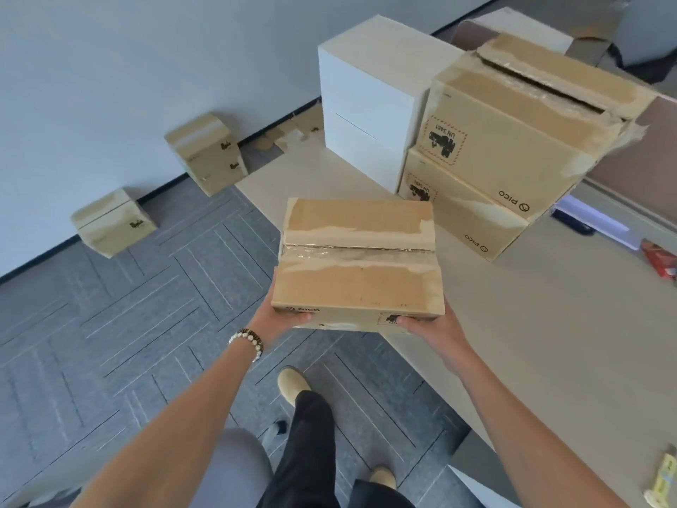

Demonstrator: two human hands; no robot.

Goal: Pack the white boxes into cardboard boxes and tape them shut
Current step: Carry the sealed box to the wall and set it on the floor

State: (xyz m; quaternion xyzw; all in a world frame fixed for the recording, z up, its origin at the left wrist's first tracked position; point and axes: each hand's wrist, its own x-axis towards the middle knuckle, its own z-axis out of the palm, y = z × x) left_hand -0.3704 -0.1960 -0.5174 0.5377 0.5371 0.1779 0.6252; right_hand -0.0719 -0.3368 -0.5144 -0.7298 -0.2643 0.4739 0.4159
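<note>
Nearest: the left hand [284, 317] and the right hand [426, 326] each grip a lower near corner of a flat brown cardboard box with clear tape along its top seam [357, 262]. Fingers are curled under the box, thumbs against its near face. The box is carried level in the air, over the near corner of the pale beige table [549, 342] and the grey patterned carpet [110, 324].

Judgement: this carton is packed and sealed; the step in hand is carrying it off to be set down. The next move calls for a level carry and a clear resting spot, possibly beside the two taped cardboard cartons on the floor by the wall [205, 154].

Further back on the table: a stack of white rectangular boxes [366, 104] awaiting packing, touching two stacked brown cartons [513, 148]; the upper one's top flaps gape, untaped.
</note>
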